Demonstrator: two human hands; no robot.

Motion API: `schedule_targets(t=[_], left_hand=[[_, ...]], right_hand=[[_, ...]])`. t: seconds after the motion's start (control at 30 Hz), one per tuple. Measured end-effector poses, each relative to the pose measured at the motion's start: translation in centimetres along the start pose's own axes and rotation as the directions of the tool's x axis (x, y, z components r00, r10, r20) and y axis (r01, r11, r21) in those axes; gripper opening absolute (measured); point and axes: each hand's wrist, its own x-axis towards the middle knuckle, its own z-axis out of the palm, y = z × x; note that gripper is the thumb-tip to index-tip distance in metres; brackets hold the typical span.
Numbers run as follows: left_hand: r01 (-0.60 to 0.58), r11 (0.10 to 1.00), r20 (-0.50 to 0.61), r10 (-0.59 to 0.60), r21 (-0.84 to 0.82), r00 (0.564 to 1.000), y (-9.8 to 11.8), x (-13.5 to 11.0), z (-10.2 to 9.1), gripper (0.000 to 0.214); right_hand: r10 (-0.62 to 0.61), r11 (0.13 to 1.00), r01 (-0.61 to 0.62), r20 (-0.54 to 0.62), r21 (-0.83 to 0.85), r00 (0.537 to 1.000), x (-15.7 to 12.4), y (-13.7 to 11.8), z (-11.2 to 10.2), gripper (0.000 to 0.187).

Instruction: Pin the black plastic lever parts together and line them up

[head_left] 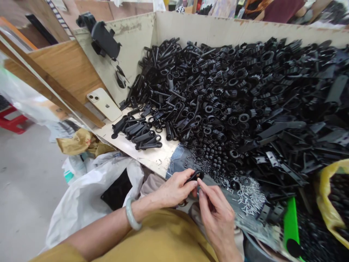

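Note:
My left hand (176,185) is closed on a black plastic part with a ring-shaped end (200,175), held low in front of my body. The fingertips of my right hand (216,209) are pinched together against the near side of that part; whatever they hold is too small or hidden to make out. Just beyond my hands lie small black round pieces (215,154) and a heap of silver screws or pins (252,196). To the left, several similar black arm-shaped parts (143,136) rest side by side on the pale board.
A large heap of black plastic parts (231,87) fills the walled bin (218,27). A white phone (105,103) leans at the left wall, near a hanging black phone holder (105,38). A white sack (73,207) stands lower left, a yellow-rimmed bag (324,193) right.

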Motion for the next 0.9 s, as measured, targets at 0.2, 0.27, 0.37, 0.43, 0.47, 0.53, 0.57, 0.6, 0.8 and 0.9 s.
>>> schedule_targets(t=[0.2, 0.27, 0.37, 0.43, 0.47, 0.53, 0.57, 0.6, 0.8, 0.9], left_hand=[[-0.006, 0.97, 0.067, 0.022, -0.242, 0.997, -0.9, 0.2, -0.3, 0.026], [-0.005, 0.965, 0.07, 0.025, -0.261, 0.997, -1.0, 0.3, -0.4, 0.03], [-0.004, 0.967, 0.063, 0.02, -0.255, 0.998, -1.0, 0.3, -0.4, 0.036], [-0.004, 0.967, 0.057, 0.019, -0.255, 0.998, -1.0, 0.4, -0.5, 0.038], [-0.003, 0.966, 0.055, 0.018, -0.257, 0.998, -0.9, 0.4, -0.5, 0.039], [0.001, 0.967, 0.05, 0.012, -0.254, 0.999, -0.9, 0.5, -0.5, 0.04], [0.003, 0.969, 0.046, 0.009, -0.248, 0.999, -0.9, 0.5, -0.4, 0.04], [0.006, 0.971, 0.044, 0.005, -0.241, 0.999, -0.8, 0.5, -0.4, 0.04], [0.015, 0.977, 0.028, -0.009, -0.212, 1.0, -0.7, 0.5, -0.3, 0.037], [0.011, 0.979, 0.025, -0.006, -0.204, 1.0, -0.7, 0.5, -0.4, 0.035]], right_hand=[[-0.006, 0.995, -0.013, 0.183, 0.1, 0.983, 1.2, -0.3, -1.8, 0.037], [-0.03, 0.998, 0.018, 0.197, 0.062, 0.98, 1.5, -0.2, -2.5, 0.039], [-0.058, 0.995, 0.07, 0.162, -0.067, 0.985, 1.5, 0.1, -3.0, 0.042], [-0.104, 0.983, 0.126, 0.159, -0.134, 0.982, 1.5, 0.4, -3.1, 0.042], [-0.131, 0.976, 0.157, 0.163, -0.154, 0.978, 1.4, 0.5, -3.0, 0.04], [-0.178, 0.958, 0.21, 0.167, -0.196, 0.97, 1.4, 0.7, -2.7, 0.035], [-0.197, 0.947, 0.232, 0.166, -0.222, 0.966, 1.5, 0.8, -2.6, 0.033], [-0.211, 0.937, 0.248, 0.168, -0.248, 0.963, 1.5, 0.8, -2.5, 0.032], [-0.187, 0.923, 0.247, 0.218, -0.296, 0.958, 1.6, 1.0, -2.4, 0.036], [-0.183, 0.922, 0.247, 0.225, -0.299, 0.957, 1.8, 1.0, -2.6, 0.036]])
